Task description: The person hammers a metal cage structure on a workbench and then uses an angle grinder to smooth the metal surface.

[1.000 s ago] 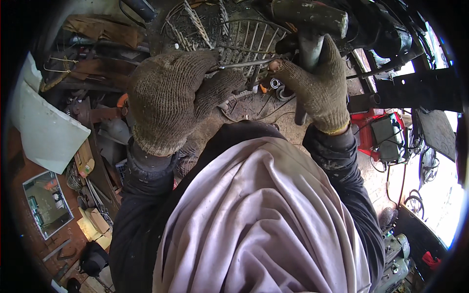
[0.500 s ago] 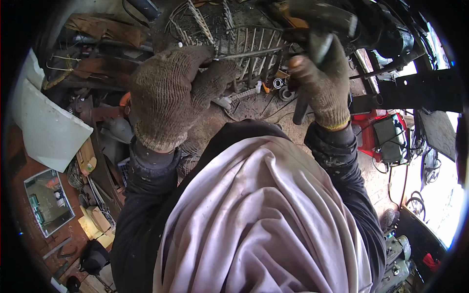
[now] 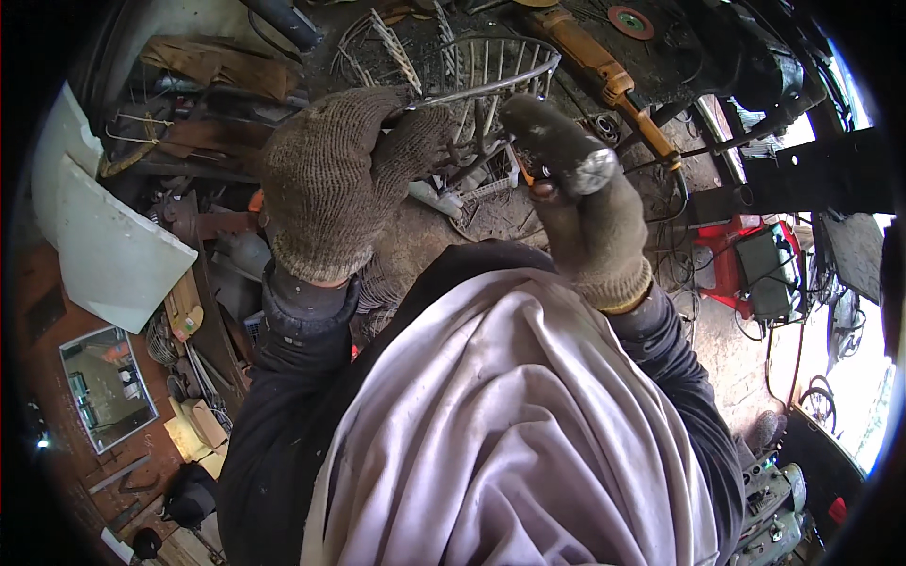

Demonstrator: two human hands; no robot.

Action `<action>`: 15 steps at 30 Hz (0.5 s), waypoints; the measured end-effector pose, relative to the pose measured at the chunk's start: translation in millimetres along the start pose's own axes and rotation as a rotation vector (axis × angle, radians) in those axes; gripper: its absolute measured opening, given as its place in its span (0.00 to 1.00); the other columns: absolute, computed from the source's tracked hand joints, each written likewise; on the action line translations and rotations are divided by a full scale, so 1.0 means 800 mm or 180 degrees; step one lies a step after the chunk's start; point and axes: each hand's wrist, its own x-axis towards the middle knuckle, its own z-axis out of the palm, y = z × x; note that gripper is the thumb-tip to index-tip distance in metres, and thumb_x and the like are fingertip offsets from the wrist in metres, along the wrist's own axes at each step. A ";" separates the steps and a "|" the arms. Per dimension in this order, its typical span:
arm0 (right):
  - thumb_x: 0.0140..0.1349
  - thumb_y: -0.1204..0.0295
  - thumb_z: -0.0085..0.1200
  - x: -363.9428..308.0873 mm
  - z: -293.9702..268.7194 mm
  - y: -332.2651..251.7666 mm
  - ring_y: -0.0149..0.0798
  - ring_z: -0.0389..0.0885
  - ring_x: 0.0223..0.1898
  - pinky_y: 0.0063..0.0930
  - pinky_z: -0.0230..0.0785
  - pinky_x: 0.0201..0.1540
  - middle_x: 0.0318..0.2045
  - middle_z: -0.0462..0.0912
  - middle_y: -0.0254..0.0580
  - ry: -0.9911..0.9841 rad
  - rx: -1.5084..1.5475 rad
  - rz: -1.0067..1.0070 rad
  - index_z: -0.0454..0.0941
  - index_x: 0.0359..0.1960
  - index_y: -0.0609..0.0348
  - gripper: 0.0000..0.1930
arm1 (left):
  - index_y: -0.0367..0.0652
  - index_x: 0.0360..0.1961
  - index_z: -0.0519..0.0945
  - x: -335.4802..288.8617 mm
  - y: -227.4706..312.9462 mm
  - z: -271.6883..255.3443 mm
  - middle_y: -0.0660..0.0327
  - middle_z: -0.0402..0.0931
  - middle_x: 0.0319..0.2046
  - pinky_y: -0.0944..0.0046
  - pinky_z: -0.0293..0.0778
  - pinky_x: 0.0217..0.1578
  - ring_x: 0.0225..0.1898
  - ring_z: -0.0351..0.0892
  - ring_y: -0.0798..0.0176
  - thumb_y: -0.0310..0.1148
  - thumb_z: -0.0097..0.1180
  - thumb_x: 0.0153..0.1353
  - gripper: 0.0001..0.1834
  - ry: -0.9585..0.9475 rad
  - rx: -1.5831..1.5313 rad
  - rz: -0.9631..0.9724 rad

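Note:
My left hand point(image 3: 330, 179), in a brown knitted work glove, is closed on the near end of a metal rod point(image 3: 491, 90). The rod runs off to the right and bends away at its far end. In my right hand point(image 3: 599, 241), also gloved, is a hammer point(image 3: 557, 141), its dark head with a worn bright face just below the rod and apart from it. The hammer's handle is mostly hidden behind the head and the fingers. Beneath the rod, several thin parallel bars form a metal rack point(image 3: 491, 71).
An orange angle grinder point(image 3: 604, 71) lies beyond the hammer, near a reddish grinding disc point(image 3: 630, 23). Twisted metal bars point(image 3: 394, 47) stand at the far side. A red-and-grey machine point(image 3: 755, 269) sits to the right, with cables around it. White sheets point(image 3: 113, 226) lean at left.
My right hand has brought the hammer down and to the left, nearer me, uncovering the grinder. My left hand keeps its grip while the rod's far end has swung farther away.

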 end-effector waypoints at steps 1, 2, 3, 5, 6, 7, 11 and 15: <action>0.59 0.71 0.62 -0.004 -0.001 0.003 0.47 0.86 0.35 0.35 0.77 0.38 0.35 0.85 0.49 0.0336 0.0079 -0.0036 0.77 0.47 0.64 0.16 | 0.43 0.37 0.84 0.000 0.000 0.001 0.57 0.83 0.31 0.59 0.79 0.34 0.32 0.84 0.55 0.42 0.70 0.54 0.16 0.0050 -0.0032 0.0012; 0.58 0.71 0.62 -0.007 -0.002 0.005 0.46 0.86 0.34 0.35 0.76 0.37 0.35 0.85 0.49 0.0668 0.0162 -0.0072 0.77 0.47 0.64 0.16 | 0.43 0.37 0.84 0.000 -0.001 0.003 0.57 0.83 0.31 0.59 0.79 0.34 0.31 0.84 0.55 0.42 0.70 0.54 0.16 0.0101 -0.0060 0.0021; 0.59 0.70 0.63 -0.012 -0.010 -0.002 0.44 0.83 0.28 0.35 0.75 0.33 0.32 0.83 0.48 0.0759 0.0967 -0.0140 0.77 0.49 0.66 0.19 | 0.43 0.37 0.84 0.000 -0.002 0.006 0.57 0.83 0.31 0.59 0.79 0.34 0.31 0.84 0.55 0.42 0.70 0.54 0.16 0.0116 -0.0058 0.0008; 0.62 0.69 0.60 -0.020 -0.016 -0.013 0.42 0.82 0.28 0.34 0.77 0.33 0.31 0.82 0.46 0.1044 0.1741 -0.0486 0.77 0.47 0.65 0.15 | 0.43 0.36 0.85 0.000 -0.005 0.012 0.57 0.83 0.30 0.59 0.79 0.34 0.31 0.84 0.55 0.42 0.69 0.55 0.15 0.0186 -0.0184 -0.0026; 0.66 0.68 0.57 -0.021 -0.020 -0.017 0.40 0.81 0.28 0.33 0.79 0.33 0.30 0.80 0.45 0.1345 0.2530 -0.0820 0.77 0.46 0.63 0.13 | 0.43 0.36 0.85 0.001 -0.004 0.011 0.57 0.83 0.30 0.59 0.79 0.34 0.31 0.84 0.55 0.42 0.69 0.55 0.15 0.0198 -0.0176 -0.0029; 0.64 0.71 0.58 -0.002 -0.023 -0.013 0.38 0.81 0.26 0.29 0.77 0.33 0.25 0.80 0.43 0.0952 0.4043 -0.1144 0.79 0.41 0.63 0.09 | 0.43 0.35 0.85 0.003 -0.003 0.010 0.57 0.83 0.30 0.59 0.78 0.33 0.30 0.84 0.55 0.43 0.68 0.56 0.15 0.0316 -0.0101 0.0103; 0.58 0.78 0.56 -0.006 -0.015 -0.016 0.53 0.84 0.45 0.35 0.76 0.47 0.43 0.84 0.51 0.0342 0.0072 0.0022 0.77 0.52 0.58 0.18 | 0.42 0.33 0.84 0.011 -0.016 0.006 0.56 0.81 0.27 0.59 0.76 0.30 0.28 0.82 0.55 0.44 0.65 0.59 0.15 0.0174 -0.0114 -0.0100; 0.60 0.76 0.57 -0.001 -0.021 -0.012 0.51 0.85 0.43 0.34 0.76 0.44 0.41 0.84 0.54 0.0597 0.0264 -0.0876 0.76 0.53 0.60 0.18 | 0.41 0.31 0.83 0.014 -0.015 -0.003 0.56 0.80 0.26 0.59 0.75 0.29 0.27 0.81 0.55 0.45 0.64 0.59 0.16 0.0079 -0.0009 -0.0150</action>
